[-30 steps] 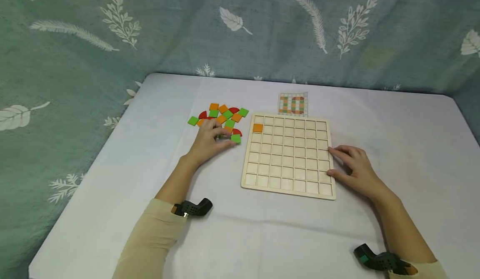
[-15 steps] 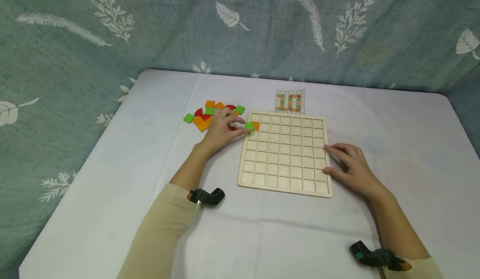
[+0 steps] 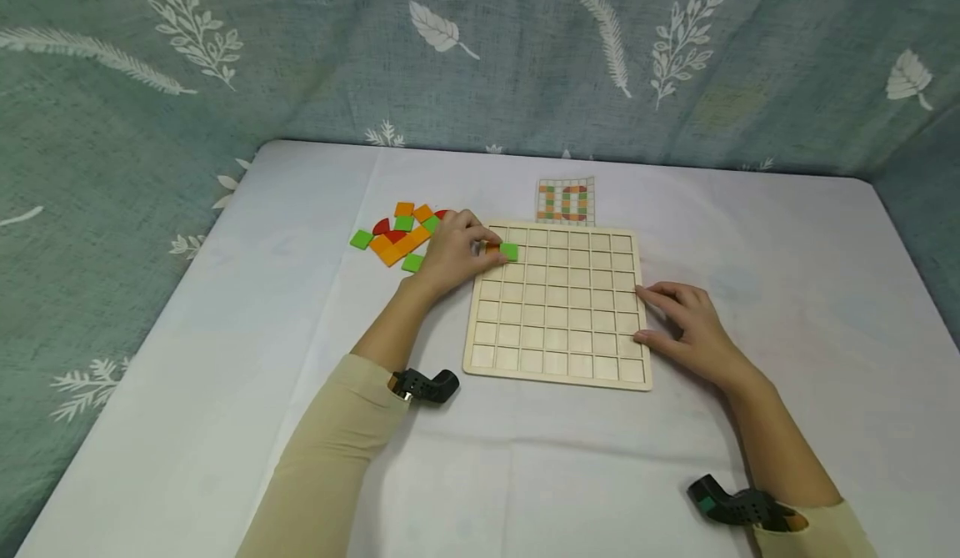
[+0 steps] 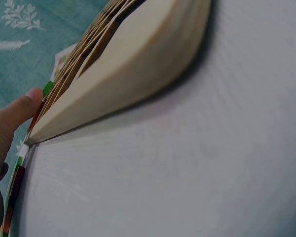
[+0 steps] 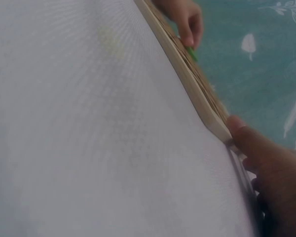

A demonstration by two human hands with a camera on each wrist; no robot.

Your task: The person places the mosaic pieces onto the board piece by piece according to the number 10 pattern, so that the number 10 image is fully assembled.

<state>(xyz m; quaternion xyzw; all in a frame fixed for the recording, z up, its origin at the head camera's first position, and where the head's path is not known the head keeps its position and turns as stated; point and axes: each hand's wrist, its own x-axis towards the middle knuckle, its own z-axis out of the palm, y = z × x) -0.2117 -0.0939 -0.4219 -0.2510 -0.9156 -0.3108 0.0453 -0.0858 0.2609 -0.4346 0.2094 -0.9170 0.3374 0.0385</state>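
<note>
My left hand (image 3: pixel 452 259) pinches a green square tile (image 3: pixel 509 252) between thumb and fingers at the upper left of the wooden grid board (image 3: pixel 557 318). Just left of that tile lies an orange square tile (image 3: pixel 492 248) in the second row, partly covered by the fingers. In the left wrist view the thumb (image 4: pixel 28 104) touches the green tile (image 4: pixel 48 88), which stands slightly proud of the board. My right hand (image 3: pixel 692 331) rests its fingertips and thumb on the board's right edge. The right wrist view has its thumb (image 5: pixel 246 136) against the board's rim (image 5: pixel 187 81).
Left of the board lies a loose group of orange, green and red tiles (image 3: pixel 397 248), partly behind the left hand. A small pattern card (image 3: pixel 566 200) with a coloured grid lies just beyond the board. White cloth (image 3: pixel 585 466) covers the table, and a leaf-print curtain (image 3: pixel 480 82) hangs behind.
My left hand has picked up a green tile from the loose group and carried it right, past the orange tile, onto the board. The right hand has stayed at the board's edge.
</note>
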